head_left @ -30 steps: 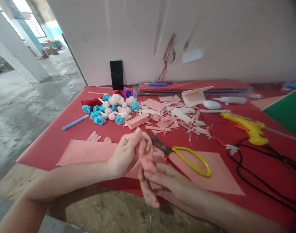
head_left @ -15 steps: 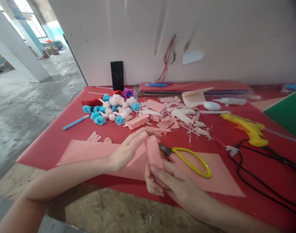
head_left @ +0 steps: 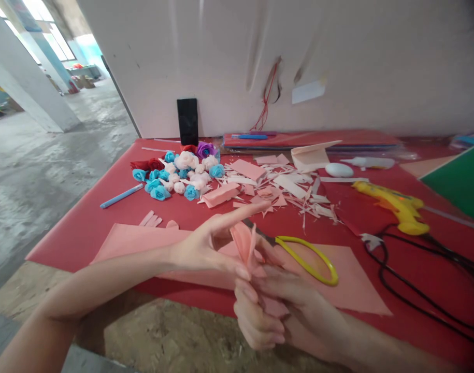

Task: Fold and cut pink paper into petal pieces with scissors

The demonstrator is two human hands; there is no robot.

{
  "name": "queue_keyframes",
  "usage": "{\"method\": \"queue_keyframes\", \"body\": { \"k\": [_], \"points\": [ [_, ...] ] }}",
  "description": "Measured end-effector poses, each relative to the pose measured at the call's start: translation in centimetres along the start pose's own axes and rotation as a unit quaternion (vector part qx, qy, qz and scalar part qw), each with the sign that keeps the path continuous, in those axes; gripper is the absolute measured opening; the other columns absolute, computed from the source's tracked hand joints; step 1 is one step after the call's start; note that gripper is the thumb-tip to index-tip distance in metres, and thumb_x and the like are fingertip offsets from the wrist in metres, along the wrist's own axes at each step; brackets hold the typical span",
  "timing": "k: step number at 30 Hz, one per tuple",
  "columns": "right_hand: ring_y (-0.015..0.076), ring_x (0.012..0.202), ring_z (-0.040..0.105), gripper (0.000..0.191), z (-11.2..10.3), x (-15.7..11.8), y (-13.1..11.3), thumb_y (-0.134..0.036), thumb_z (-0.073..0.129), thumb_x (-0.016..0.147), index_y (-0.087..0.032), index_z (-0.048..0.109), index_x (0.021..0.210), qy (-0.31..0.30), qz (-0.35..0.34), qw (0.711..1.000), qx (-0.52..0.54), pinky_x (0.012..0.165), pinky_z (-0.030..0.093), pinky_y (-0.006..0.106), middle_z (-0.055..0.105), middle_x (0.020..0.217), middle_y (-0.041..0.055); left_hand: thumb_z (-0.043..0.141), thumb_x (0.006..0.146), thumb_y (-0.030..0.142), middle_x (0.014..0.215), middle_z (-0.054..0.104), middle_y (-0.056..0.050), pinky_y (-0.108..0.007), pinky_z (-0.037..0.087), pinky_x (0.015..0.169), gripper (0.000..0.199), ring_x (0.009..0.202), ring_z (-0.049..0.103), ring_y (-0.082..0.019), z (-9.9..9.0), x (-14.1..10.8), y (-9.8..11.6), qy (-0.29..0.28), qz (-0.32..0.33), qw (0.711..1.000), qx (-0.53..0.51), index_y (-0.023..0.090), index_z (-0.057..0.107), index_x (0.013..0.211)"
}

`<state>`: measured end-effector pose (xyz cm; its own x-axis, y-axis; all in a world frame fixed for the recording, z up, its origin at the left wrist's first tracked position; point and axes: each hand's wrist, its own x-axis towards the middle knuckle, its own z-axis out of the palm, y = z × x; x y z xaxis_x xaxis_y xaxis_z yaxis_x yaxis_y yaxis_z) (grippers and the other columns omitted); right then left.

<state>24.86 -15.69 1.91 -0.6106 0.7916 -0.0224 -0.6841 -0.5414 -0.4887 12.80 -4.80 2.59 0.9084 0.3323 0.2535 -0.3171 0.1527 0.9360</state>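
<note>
My right hand [head_left: 287,305] is closed around the lower end of a folded piece of pink paper [head_left: 242,241], whose layers fan apart at the top. My left hand [head_left: 205,246] reaches in from the left. Its thumb presses the paper's base close to my right fingers, and its index finger stretches out past the top; the other left fingers are partly hidden. Behind the hands lie yellow-handled scissors [head_left: 312,264], their dark blades mostly covered. Beneath them a large pink sheet [head_left: 349,280] spreads over the red table [head_left: 85,207].
Blue, white, red and purple paper flowers [head_left: 190,176] are heaped at the back left, beside pink and white scraps [head_left: 283,186]. A blue pen [head_left: 122,196] lies left. On the right are a yellow glue gun [head_left: 396,204] and its black cord [head_left: 384,269]. A phone [head_left: 187,122] leans on the wall.
The pink paper has gone from a flat folded strip to layers fanned apart. My left thumb has come down to its base, and my right hand has shifted slightly down and right.
</note>
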Motion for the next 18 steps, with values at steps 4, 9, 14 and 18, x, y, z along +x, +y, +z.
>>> {"method": "queue_keyframes", "body": {
  "k": [4, 9, 14, 18],
  "points": [
    [0.0058, 0.042, 0.036, 0.021, 0.0, 0.0, 0.1, -0.028, 0.044, 0.085, -0.014, 0.053, 0.072, 0.001, -0.013, 1.000, -0.001, 0.045, 0.029, 0.019, 0.039, 0.046, -0.0044, 0.065, 0.074, 0.021, 0.088, 0.068, -0.003, -0.034, 0.047, 0.087, 0.055, 0.093, 0.062, -0.018, -0.2, 0.0, -0.2, -0.055, 0.042, 0.998, -0.011, 0.028, 0.044, 0.125],
    [0.0062, 0.040, 0.036, 0.022, 0.4, -0.1, 0.1, -0.029, 0.044, 0.085, -0.014, 0.052, 0.070, 0.009, -0.010, 1.000, -0.010, 0.043, 0.030, 0.019, 0.042, 0.045, -0.0037, 0.063, 0.076, 0.023, 0.091, 0.066, -0.002, -0.037, 0.049, 0.082, 0.038, 0.091, 0.062, -0.019, 0.2, -0.2, 0.3, -0.036, 0.011, 0.999, -0.026, 0.028, 0.053, 0.111],
    [0.0058, 0.042, 0.038, 0.027, 0.4, -0.3, 0.3, -0.034, 0.048, 0.083, -0.014, 0.051, 0.066, 0.075, -0.026, 0.993, -0.087, 0.047, 0.031, 0.020, 0.044, 0.044, -0.0036, 0.059, 0.074, 0.048, 0.108, 0.060, -0.010, -0.040, 0.044, 0.088, 0.055, 0.107, 0.054, -0.024, 0.8, 0.1, 1.2, 0.006, -0.025, 0.999, -0.024, 0.024, 0.042, 0.121],
    [0.0061, 0.043, 0.041, 0.029, 0.3, -0.3, 0.3, -0.041, 0.052, 0.080, -0.014, 0.051, 0.068, 0.198, -0.012, 0.959, -0.204, 0.051, 0.031, 0.022, 0.045, 0.045, -0.0049, 0.057, 0.076, 0.043, 0.113, 0.056, -0.012, -0.039, 0.043, 0.091, 0.045, 0.111, 0.050, -0.024, 1.4, 0.2, 1.4, 0.008, -0.080, 0.995, 0.062, 0.018, 0.052, 0.113]
  ]
}}
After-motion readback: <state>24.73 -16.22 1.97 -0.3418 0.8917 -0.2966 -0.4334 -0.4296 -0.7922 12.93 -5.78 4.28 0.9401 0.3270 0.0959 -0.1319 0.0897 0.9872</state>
